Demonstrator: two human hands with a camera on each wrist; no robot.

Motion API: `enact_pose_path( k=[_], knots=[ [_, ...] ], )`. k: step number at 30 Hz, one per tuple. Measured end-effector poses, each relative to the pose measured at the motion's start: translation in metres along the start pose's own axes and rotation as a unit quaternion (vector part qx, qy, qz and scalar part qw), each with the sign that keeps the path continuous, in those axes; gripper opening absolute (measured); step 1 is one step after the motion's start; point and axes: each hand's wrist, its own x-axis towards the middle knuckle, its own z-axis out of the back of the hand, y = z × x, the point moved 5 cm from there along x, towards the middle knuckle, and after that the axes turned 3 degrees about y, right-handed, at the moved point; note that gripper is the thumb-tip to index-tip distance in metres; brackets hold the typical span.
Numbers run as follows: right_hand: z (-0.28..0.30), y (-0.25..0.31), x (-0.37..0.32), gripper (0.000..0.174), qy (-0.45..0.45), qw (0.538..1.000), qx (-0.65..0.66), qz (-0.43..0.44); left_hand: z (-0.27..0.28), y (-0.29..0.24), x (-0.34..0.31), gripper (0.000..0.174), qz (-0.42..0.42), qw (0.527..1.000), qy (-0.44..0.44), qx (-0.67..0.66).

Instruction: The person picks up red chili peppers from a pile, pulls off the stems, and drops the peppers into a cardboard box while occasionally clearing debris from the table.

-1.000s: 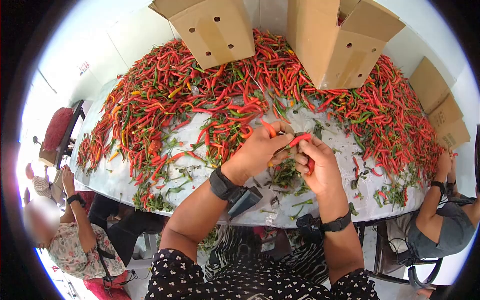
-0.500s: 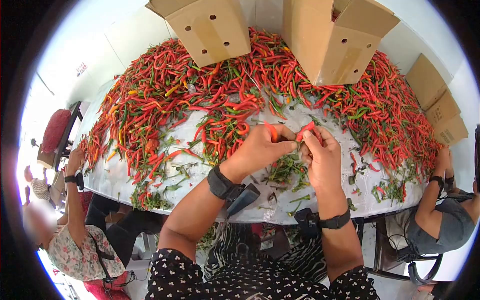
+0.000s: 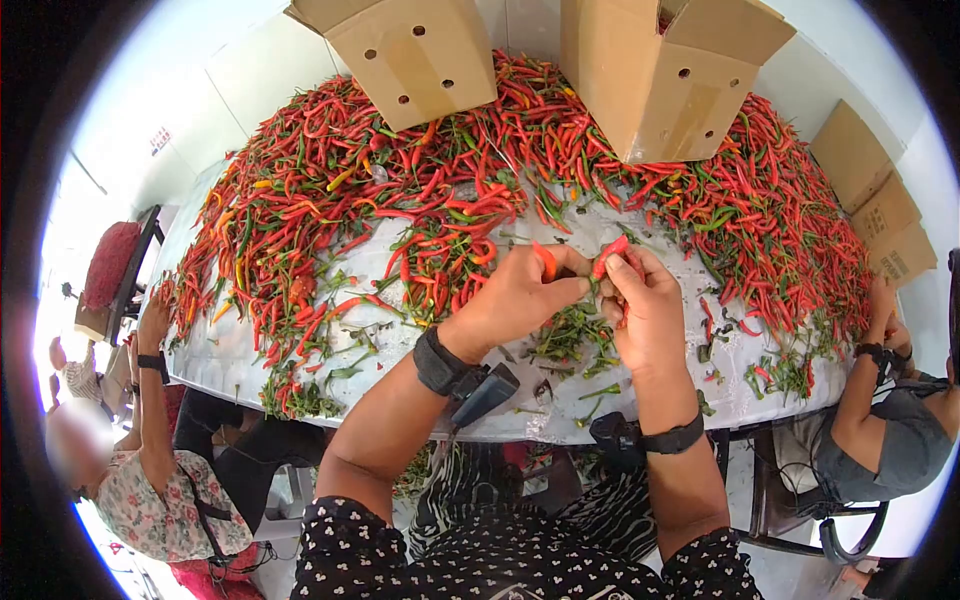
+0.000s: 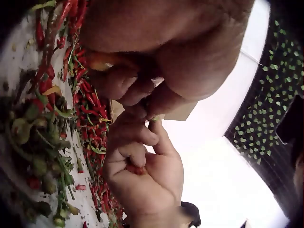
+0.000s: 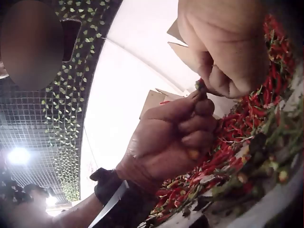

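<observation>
- Red chilli (image 3: 610, 252) pokes up out of the right hand (image 3: 648, 315), above the near middle of the surface (image 3: 230, 350). The fingers are curled round its body, and the left wrist view shows a second red pod (image 4: 135, 168) tucked into that same palm.
- Left hand (image 3: 515, 300) meets it fingertip to fingertip, thumb and forefinger pinching the green stem cap (image 5: 200, 85). An orange chilli (image 3: 543, 260) is trapped under its other curled fingers.
- Handling, as I judge it: these pods look very light, thin-skinned and waxy-smooth. They would bend a little and then snap or split if squeezed hard.
- Best hold looks like the firm shoulder just below the cap, where the pod is thickest. The tapering tip looks limp and apt to slip away.
- The stem cap looks tough and grippy, a good spot for a tight pinch.
- Directly beneath both hands lies a scatter of green stems (image 3: 570, 340).
- Farther off, the big chilli heap (image 3: 400, 170) runs left to right across the surface, with two cardboard boxes (image 3: 410, 55) standing at its far edge.
</observation>
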Motion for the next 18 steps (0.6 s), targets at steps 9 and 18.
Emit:
enact_pose_path(
  k=[9, 18],
  knots=[
    [-0.003, 0.0, -0.003, 0.02, -0.037, 0.981, -0.156, 0.108, 0.0, 0.0, -0.003, 0.011, 0.072, 0.997, -0.001, 0.01],
    [0.001, -0.011, -0.001, 0.013, 0.005, 0.999, 0.033, 0.001, 0.002, -0.01, -0.003, 0.009, 0.012, 0.998, -0.01, 0.06]
  ],
)
